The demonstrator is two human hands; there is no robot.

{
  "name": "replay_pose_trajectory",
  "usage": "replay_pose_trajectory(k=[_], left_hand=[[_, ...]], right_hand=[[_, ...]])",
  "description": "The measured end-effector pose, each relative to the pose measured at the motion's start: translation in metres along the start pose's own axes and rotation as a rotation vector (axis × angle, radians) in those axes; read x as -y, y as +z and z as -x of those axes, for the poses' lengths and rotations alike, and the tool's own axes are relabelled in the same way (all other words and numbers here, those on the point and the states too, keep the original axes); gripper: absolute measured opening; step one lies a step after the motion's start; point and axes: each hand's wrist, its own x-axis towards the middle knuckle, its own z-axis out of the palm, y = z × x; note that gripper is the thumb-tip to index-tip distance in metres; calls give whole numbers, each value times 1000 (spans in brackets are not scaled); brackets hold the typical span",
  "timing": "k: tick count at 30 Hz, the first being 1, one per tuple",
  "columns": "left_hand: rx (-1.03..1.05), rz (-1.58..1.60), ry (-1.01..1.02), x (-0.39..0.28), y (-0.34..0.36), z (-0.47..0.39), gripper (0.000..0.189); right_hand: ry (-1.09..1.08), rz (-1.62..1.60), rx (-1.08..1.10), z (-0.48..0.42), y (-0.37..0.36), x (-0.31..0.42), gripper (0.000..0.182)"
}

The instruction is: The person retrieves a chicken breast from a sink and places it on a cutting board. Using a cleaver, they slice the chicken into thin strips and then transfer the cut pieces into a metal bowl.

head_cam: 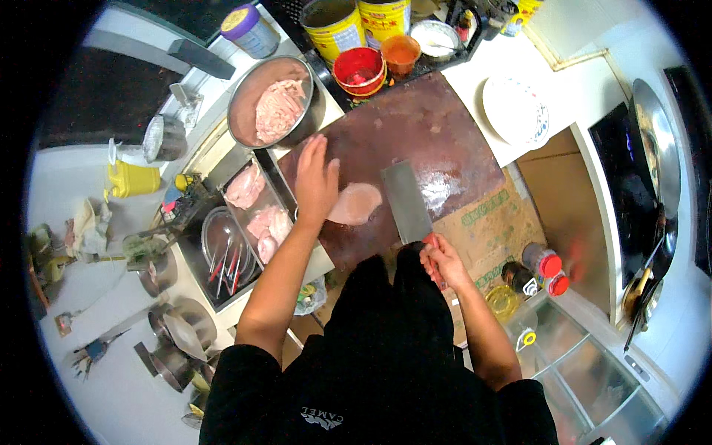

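Observation:
My right hand grips the red handle of a Chinese cleaver. Its broad blade lies over the dark red cutting board, apart from the meat. A pale piece of raw meat, likely chicken breast, rests on the board left of the blade. My left hand is just beside this piece, fingers stretched out and thumb apart, with nothing in it. Beyond its fingertips stands a steel pot with a heap of cut raw meat. Larger raw meat pieces sit in a tray on the left.
A red bowl, an orange bowl and yellow tins line the board's far edge. White plates stand at the right. In the sink lies a strainer with red-handled utensils. Red-lidded jars are low right.

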Motion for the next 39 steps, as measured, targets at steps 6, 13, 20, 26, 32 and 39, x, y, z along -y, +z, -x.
replay_pose_trajectory(k=[6,13,20,26,32,39], left_hand=[[133,-55,-11,-13,58,17,54],[263,-260,47,-20,92,25,70],[303,-323,53,-22,93,25,77],[318,-330,40,-23,94,25,77],[351,-364,35,-25,92,23,77],[281,-319,52,-25,93,24,76]], right_hand=[[134,108,-196,-5,-7,-34,55],[-61,216,-309,-44,34,-27,55],[16,286,-337,-44,39,-18,62],[28,314,-346,-44,41,-19,58],[-76,332,-320,-16,37,-61,42],[-57,364,-318,-43,59,-33,58]])
